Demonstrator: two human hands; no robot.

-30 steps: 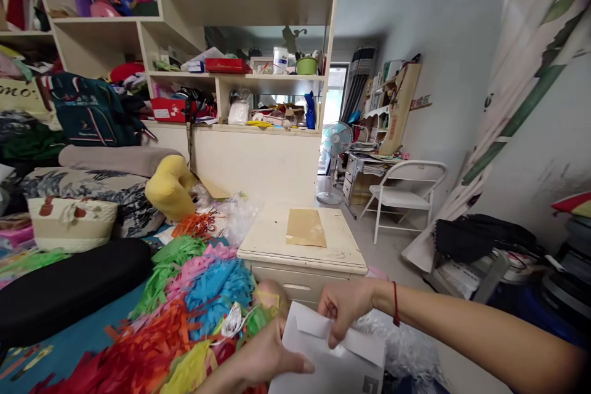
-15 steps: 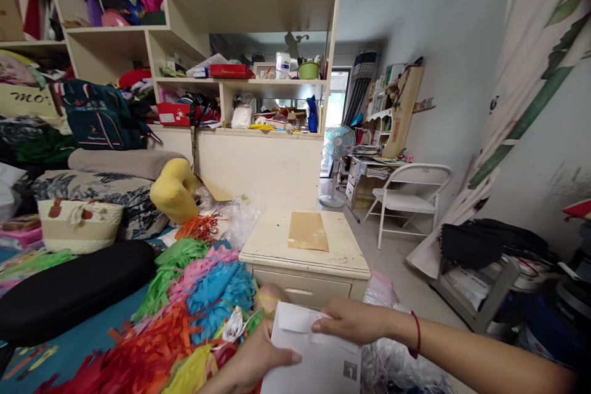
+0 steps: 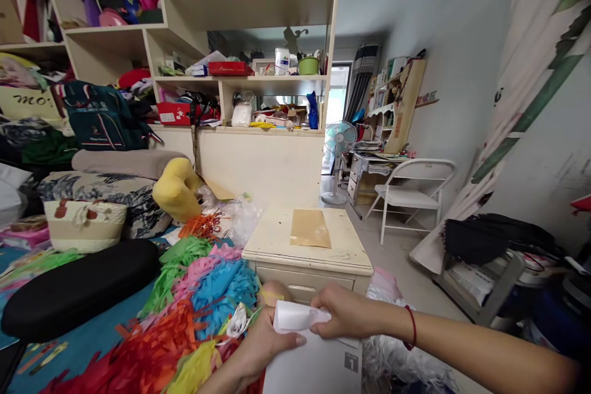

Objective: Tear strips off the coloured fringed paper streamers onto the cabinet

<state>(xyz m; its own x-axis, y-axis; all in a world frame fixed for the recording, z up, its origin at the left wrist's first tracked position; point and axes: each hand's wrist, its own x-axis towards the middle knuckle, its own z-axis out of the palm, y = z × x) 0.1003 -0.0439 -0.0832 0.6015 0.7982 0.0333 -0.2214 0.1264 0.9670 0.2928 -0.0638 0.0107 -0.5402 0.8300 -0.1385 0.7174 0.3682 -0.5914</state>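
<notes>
A white paper packet with a flap is in front of me at the bottom of the view. A grey square printed with "1" shows at its lower right. My left hand grips its left edge, thumb lying on the front face. My right hand, with a red cord bracelet on the wrist, pinches the flap at the top between thumb and fingers. The flap curls up a little, and a small slot or mark shows near the thumb. The packet's lower end is cut off by the frame.
Beyond the packet stands a cream bedside cabinet with a brown paper sheet on top. Colourful paper strips and a black case lie to the left. Clear plastic wrapping is at the right, near a white folding chair.
My right hand has shifted slightly left and up along the packet's top. The flap there now stands up and curls more than before. My left hand keeps its hold.
</notes>
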